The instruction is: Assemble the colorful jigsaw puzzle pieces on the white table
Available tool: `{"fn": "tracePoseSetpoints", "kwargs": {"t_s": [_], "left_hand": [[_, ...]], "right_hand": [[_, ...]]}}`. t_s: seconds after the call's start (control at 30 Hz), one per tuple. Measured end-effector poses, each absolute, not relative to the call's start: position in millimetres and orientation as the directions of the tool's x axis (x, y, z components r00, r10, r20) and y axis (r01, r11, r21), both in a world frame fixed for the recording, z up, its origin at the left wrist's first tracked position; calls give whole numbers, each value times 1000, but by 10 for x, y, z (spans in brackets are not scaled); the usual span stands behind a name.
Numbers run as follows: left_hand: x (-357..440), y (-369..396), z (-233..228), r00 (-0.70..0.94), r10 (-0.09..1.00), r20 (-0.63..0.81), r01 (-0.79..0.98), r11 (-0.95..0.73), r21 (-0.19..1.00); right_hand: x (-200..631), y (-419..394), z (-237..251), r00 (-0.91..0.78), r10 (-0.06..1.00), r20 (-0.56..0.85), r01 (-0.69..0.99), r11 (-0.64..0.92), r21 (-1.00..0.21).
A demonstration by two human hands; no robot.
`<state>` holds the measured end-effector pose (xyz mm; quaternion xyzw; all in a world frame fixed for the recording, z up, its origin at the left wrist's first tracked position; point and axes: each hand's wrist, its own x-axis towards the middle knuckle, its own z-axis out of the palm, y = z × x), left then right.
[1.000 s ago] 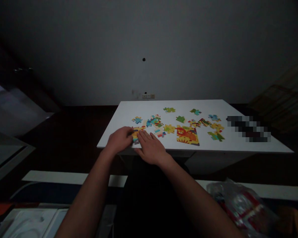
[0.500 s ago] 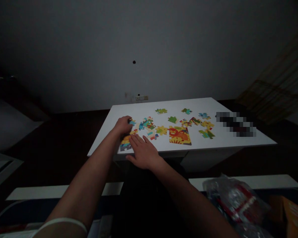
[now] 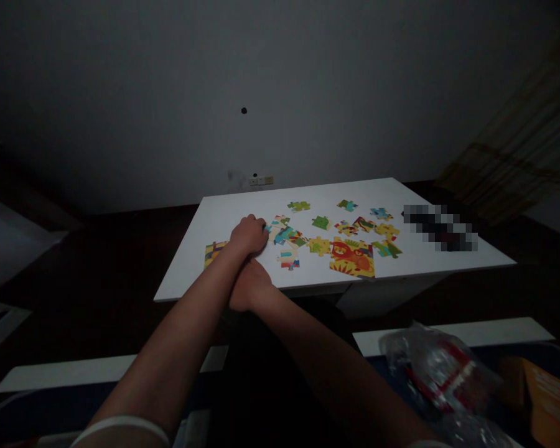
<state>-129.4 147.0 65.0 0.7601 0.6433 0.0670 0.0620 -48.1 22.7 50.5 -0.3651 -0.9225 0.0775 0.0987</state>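
Note:
My left hand (image 3: 249,235) is closed, its fingers curled at a blue puzzle piece (image 3: 266,228) that shows only as a sliver by the fingertips. Its forearm crosses over my right hand (image 3: 251,285), whose fingers are hidden beneath it. Left of the forearm, part of a joined yellow puzzle section (image 3: 214,252) shows; the rest is covered. A joined section with red lions (image 3: 352,257) lies near the table's front edge. Between them are a cluster of blue pieces (image 3: 284,234), a pale piece (image 3: 288,259) and a yellow piece (image 3: 319,246).
More loose pieces lie on the white table (image 3: 233,208), among them a green one (image 3: 322,222) and a yellow-green one (image 3: 298,206). A pixelated dark object (image 3: 438,229) is at the right. Nearer me are a clear plastic bag (image 3: 441,367) and an orange box (image 3: 548,398).
My left hand has moved right, across my right hand, with the blue piece at its fingers. My right hand has slid left under the left forearm. The view has shifted slightly.

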Motion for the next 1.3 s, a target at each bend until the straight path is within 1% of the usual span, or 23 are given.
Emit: {"fn": "tracePoseSetpoints", "kwargs": {"t_s": [0.1, 0.17, 0.23, 0.3, 0.37, 0.43, 0.5, 0.57, 0.63, 0.7, 0.73, 0.77, 0.8, 0.83, 0.87, 0.9, 0.97, 1.03, 1.1, 1.2, 1.3], "left_hand": [[-1213, 1447, 661, 197, 980, -1, 959, -193, 205], [-1162, 1422, 639, 267, 961, -68, 945, -247, 214], [-1109, 1393, 604, 322, 932, -168, 936, -287, 205], [-1062, 1371, 572, 332, 912, -240, 938, -292, 188], [-1030, 1364, 552, 327, 909, -259, 942, -289, 172], [-1018, 1366, 537, 319, 911, -261, 946, -287, 151], [-1020, 1367, 514, 318, 915, -249, 947, -293, 130], [-1031, 1358, 480, 326, 921, -215, 944, -308, 116], [-1045, 1340, 442, 341, 925, -167, 939, -327, 111], [-1060, 1322, 411, 353, 924, -146, 934, -339, 109], [-1068, 1314, 401, 357, 923, -143, 933, -343, 113], [-1074, 1309, 395, 363, 922, -138, 930, -347, 123], [-1077, 1306, 393, 369, 920, -131, 926, -352, 139], [-1075, 1306, 395, 378, 917, -123, 920, -358, 158], [-1066, 1309, 399, 381, 917, -120, 917, -359, 172], [-1050, 1315, 404, 378, 917, -123, 918, -355, 178], [-999, 1333, 414, 352, 925, -145, 931, -329, 161], [-937, 1353, 420, 325, 933, -156, 942, -306, 135], [-886, 1366, 422, 315, 937, -151, 946, -297, 127], [-852, 1366, 422, 307, 940, -148, 949, -290, 127], [-842, 1359, 417, 300, 942, -148, 951, -282, 130]], "right_hand": [[-488, 238, 454, -695, 702, 154, 662, 709, -242], [-479, 244, 427, -692, 698, 183, 641, 712, -287], [-475, 260, 412, -692, 699, 180, 626, 705, -332], [-484, 280, 404, -690, 702, 175, 616, 697, -367], [-497, 284, 396, -684, 701, 199, 606, 699, -380], [-480, 251, 381, -677, 694, 245, 597, 712, -369], [-388, 170, 345, -687, 661, 301, 581, 749, -320], [-183, 52, 280, -728, 582, 363, 527, 813, -246], [146, -79, 198, -744, 514, 428, 468, 857, -216], [574, -195, 130, -657, 541, 525, 505, 833, -227], [808, -242, 113, -568, 586, 577, 571, 786, -237], [1042, -279, 110, -442, 636, 633, 661, 708, -250], [1266, -307, 120, -298, 705, 644, 763, 581, -283], [1470, -324, 140, -192, 758, 623, 838, 457, -298], [1649, -333, 166, -129, 801, 585, 889, 354, -289], [1797, -335, 192, -117, 836, 536, 920, 294, -258], [2000, -327, 226, -150, 892, 426, 953, 245, -179], [2106, -320, 221, -196, 922, 334, 963, 245, -112], [2161, -325, 181, -227, 930, 289, 964, 256, -66], [2233, -350, 107, -272, 919, 287, 957, 290, -19], [2322, -368, 59, -319, 896, 309, 941, 338, -10]]}}
